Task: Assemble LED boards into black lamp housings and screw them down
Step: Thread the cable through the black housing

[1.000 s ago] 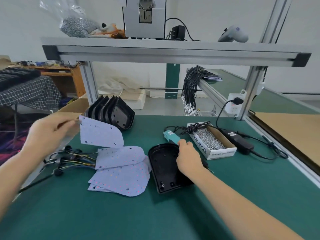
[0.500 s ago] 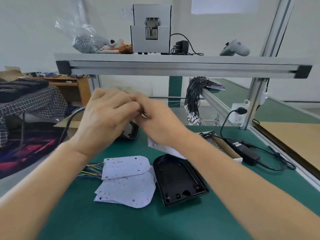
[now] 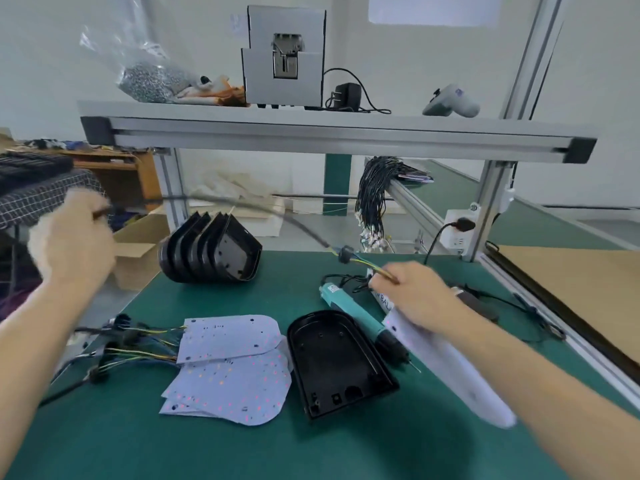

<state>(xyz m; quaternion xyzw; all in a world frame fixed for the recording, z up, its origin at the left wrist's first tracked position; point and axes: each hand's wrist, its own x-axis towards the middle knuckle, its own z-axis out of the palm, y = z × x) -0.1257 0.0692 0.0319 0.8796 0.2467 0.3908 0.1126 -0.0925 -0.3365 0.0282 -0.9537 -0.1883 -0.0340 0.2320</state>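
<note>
An open black lamp housing [image 3: 337,362] lies on the green mat [image 3: 311,445]. My right hand [image 3: 420,297] holds a white LED board [image 3: 453,368] and pinches its coloured wires beside the housing. A black cable [image 3: 263,211] stretches from that board across to my left hand [image 3: 71,244], which grips its far end, raised at the left. More LED boards [image 3: 228,368] with wire looms [image 3: 131,344] lie left of the housing. A teal electric screwdriver [image 3: 360,315] lies just behind the housing. A stack of black housings [image 3: 211,252] stands at the back.
A box of screws sits behind my right hand, mostly hidden. A black power adapter [image 3: 476,303] and cables lie to the right. An aluminium shelf beam [image 3: 339,138] crosses overhead. A bundle of black cables [image 3: 375,202] hangs behind. A cardboard box [image 3: 138,251] sits off the left edge.
My hands, joined in front of me half a second ago, have pulled apart: the left went left with the cable end, the right dropped to the right with the LED board.
</note>
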